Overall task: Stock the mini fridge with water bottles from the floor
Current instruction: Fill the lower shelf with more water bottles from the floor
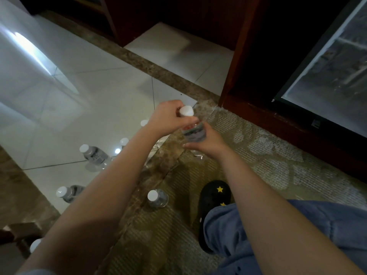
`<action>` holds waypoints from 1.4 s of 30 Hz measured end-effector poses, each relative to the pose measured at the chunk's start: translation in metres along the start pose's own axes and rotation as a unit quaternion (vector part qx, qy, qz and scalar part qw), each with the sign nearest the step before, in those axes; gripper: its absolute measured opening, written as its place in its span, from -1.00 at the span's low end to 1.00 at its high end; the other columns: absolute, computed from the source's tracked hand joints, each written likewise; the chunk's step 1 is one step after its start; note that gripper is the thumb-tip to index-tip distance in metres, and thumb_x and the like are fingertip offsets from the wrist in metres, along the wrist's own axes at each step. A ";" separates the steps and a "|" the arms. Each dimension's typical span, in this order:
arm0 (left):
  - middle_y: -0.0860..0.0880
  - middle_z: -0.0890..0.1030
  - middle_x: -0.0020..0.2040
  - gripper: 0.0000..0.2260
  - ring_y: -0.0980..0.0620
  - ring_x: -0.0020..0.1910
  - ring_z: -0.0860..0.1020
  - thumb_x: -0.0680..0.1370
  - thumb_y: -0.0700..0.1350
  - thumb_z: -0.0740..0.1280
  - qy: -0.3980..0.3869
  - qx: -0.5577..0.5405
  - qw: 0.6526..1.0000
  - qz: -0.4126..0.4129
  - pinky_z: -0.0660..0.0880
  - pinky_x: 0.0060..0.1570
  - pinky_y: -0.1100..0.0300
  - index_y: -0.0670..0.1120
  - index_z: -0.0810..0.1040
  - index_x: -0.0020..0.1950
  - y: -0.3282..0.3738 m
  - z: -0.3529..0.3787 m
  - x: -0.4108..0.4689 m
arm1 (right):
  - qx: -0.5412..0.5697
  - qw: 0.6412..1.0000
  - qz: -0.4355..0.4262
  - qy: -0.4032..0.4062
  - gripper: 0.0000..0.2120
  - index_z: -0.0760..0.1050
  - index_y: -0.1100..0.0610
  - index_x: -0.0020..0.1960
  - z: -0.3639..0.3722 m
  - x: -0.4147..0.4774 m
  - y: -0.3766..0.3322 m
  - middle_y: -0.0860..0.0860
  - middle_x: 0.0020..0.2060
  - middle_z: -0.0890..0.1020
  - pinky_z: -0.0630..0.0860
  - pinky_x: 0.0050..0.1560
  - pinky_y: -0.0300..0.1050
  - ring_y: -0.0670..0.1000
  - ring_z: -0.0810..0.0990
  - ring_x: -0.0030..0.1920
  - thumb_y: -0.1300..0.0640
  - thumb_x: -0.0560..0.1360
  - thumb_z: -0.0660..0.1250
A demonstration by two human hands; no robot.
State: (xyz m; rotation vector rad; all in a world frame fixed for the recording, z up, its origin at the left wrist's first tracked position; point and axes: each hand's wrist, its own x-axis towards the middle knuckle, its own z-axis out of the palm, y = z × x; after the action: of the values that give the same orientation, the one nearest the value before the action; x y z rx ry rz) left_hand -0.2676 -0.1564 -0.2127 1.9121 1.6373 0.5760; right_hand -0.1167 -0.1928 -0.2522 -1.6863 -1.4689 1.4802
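1. Water bottle (193, 131): held off the floor in front of the person, between both hands. Its long axis is near upright, and the white cap (186, 111) is uppermost.
2. Left hand (168, 117): fingers curled round the neck just beneath the cap.
3. Right hand (207, 140): wrapped round the lower, labelled part of the body.
4. Mini fridge (309, 82): lies ahead and to the right of the held bottle, well apart from it. The right hand is the nearer, so it is the likelier one to carry.
5. Glass door (333, 64): frosted, with shelves dimly visible behind it. Contents cannot be made out, nor whether it is ajar.
6. Spare bottles (95, 153): several stand on the tile floor (59, 116) and the rug (268, 165), to the left.
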 end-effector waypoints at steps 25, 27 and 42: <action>-0.24 0.37 0.28 -0.57 -0.25 0.24 0.40 0.57 0.04 0.21 -0.034 0.164 0.932 -0.322 0.41 0.14 -0.05 -0.18 0.31 0.35 -0.148 0.046 0.047 | -0.078 0.994 0.030 0.076 -0.42 0.44 0.02 0.22 0.006 0.051 -0.005 -0.03 0.12 0.60 0.48 0.14 -0.04 0.04 0.55 0.14 -0.02 0.27 0.56; -0.24 0.37 0.25 -0.64 -0.27 0.17 0.46 0.59 -0.03 0.18 -0.010 0.158 0.934 -0.320 0.43 0.05 -0.03 -0.20 0.33 0.31 -0.150 0.053 0.051 | -0.055 0.994 0.036 0.084 -0.38 0.43 0.04 0.25 0.004 0.051 0.001 -0.02 0.16 0.58 0.47 0.17 -0.04 0.04 0.54 0.18 0.00 0.26 0.57; -0.22 0.52 0.11 -0.64 -0.21 0.08 0.52 0.56 0.01 0.27 -0.032 0.215 0.956 -0.196 0.42 -0.10 0.04 -0.20 0.39 0.24 -0.096 0.050 0.059 | 0.022 0.984 0.067 0.162 -0.44 0.44 0.07 0.22 -0.022 0.032 0.010 0.00 0.13 0.58 0.41 0.02 -0.15 0.00 0.53 0.12 0.02 0.30 0.56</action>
State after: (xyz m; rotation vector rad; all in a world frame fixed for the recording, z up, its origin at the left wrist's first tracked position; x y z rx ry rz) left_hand -0.2977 -0.0944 -0.3151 1.7811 2.1541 -0.0084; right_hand -0.0973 -0.1606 -0.2671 -1.9234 -1.1610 1.2206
